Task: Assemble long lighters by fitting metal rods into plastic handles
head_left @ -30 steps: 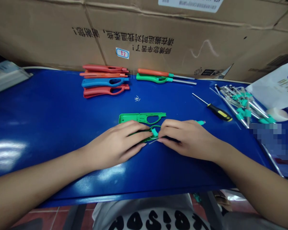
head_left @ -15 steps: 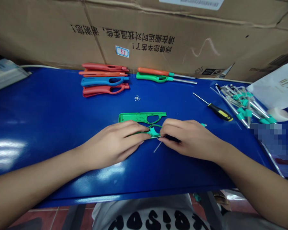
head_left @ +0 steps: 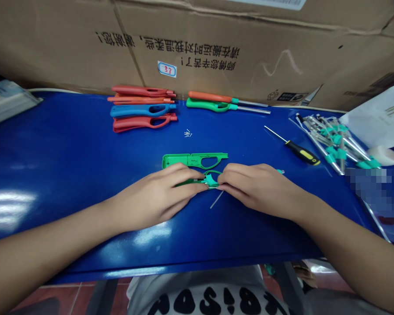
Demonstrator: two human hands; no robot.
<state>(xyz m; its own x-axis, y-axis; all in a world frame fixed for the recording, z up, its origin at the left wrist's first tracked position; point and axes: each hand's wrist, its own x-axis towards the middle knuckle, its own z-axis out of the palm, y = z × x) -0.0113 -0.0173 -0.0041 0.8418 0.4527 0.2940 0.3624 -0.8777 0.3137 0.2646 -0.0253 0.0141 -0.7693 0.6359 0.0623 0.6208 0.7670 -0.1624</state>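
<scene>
Green half-shell [head_left: 185, 182] is being clamped on the table [head_left: 68, 162] by left hand [head_left: 166, 192], just nearside of the other green half [head_left: 192, 160]. Teal piece [head_left: 211, 180] is being flanked by right hand [head_left: 259, 186]; its grip: can't tell.

A large brown cardboard box [head_left: 68, 57] stands along the far side of the blue surface [head_left: 52, 166], its black printed lines [head_left: 192, 49] upside down (the small blue-bordered sticker [head_left: 167, 69] below them, numbered 33, reads upright). At the right lies white printed packaging [head_left: 377, 118] near a rounded white object [head_left: 385, 155]. Reddish tiled floor [head_left: 80, 295] shows below the near edge.
</scene>
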